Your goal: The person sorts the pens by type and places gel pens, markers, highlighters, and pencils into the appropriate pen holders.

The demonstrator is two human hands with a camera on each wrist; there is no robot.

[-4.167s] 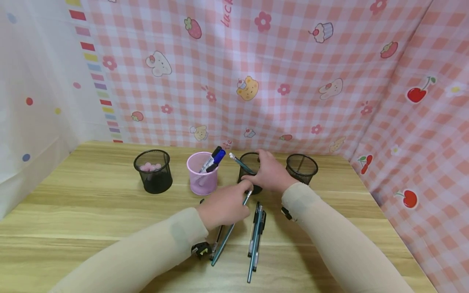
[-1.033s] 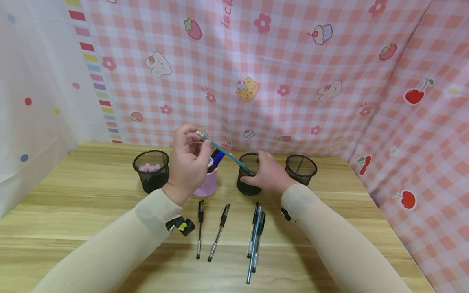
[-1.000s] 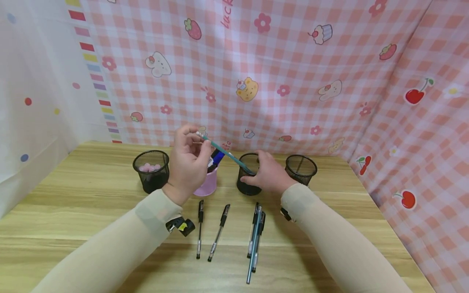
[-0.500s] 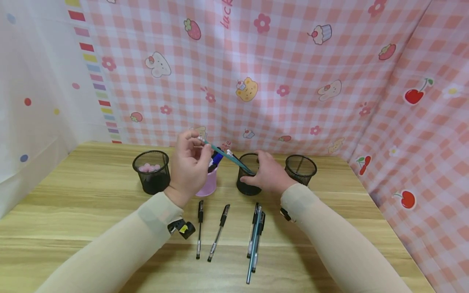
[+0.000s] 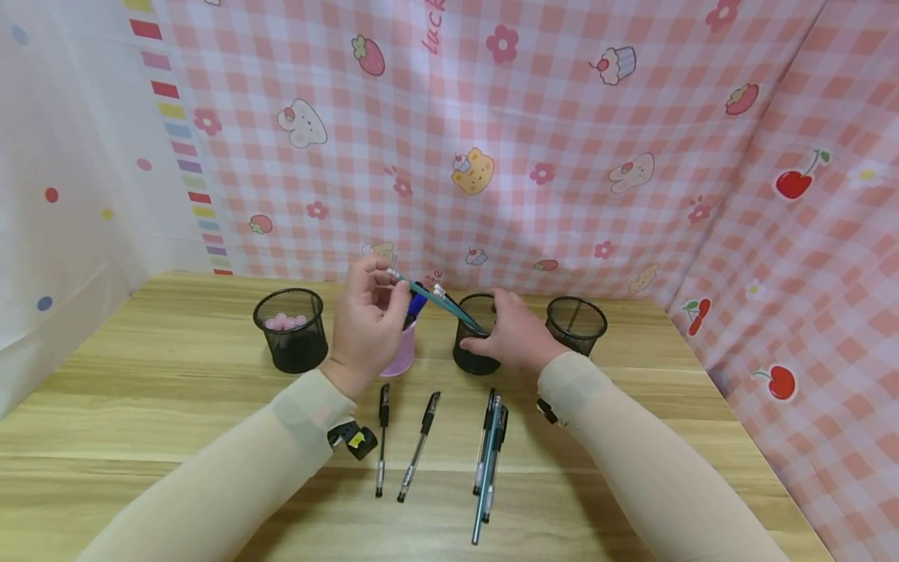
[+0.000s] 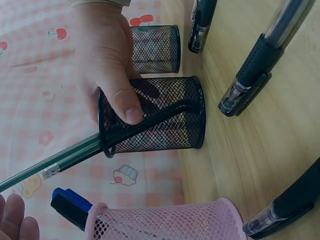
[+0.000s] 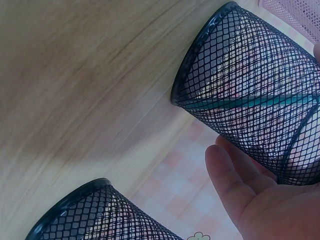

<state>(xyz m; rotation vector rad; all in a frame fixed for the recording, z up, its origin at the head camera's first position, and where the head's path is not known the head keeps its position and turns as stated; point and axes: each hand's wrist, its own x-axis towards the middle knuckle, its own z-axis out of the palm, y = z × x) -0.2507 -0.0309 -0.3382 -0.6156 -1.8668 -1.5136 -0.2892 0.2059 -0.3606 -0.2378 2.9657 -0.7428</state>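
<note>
My left hand (image 5: 365, 324) pinches a teal pencil (image 5: 425, 293) near its upper end. The pencil slants down to the right, its lower end inside a black mesh pen cup (image 5: 474, 357). Against that cup's rim leans a second pencil with a pale eraser (image 6: 50, 172). My right hand (image 5: 520, 332) grips the cup, its thumb over the near side in the left wrist view and its fingers around the far side. Through the mesh in the right wrist view, a teal pencil length (image 7: 260, 101) shows. Left of this cup stands a pink pen cup (image 5: 400, 355) holding markers (image 5: 416, 304), partly hidden by my left hand.
A black mesh cup (image 5: 298, 351) with pink balls (image 5: 284, 321) stands at left, another black mesh cup (image 5: 577, 324) at right. On the table (image 5: 175, 406) lie two black pens (image 5: 383, 437) and, farther right, a teal pencil (image 5: 485, 484) between more black pens.
My left hand picked the teal pencil up off the table and raised it to the cup. Over the last second it moved slightly down and right with it. My right hand stayed at the cup.
</note>
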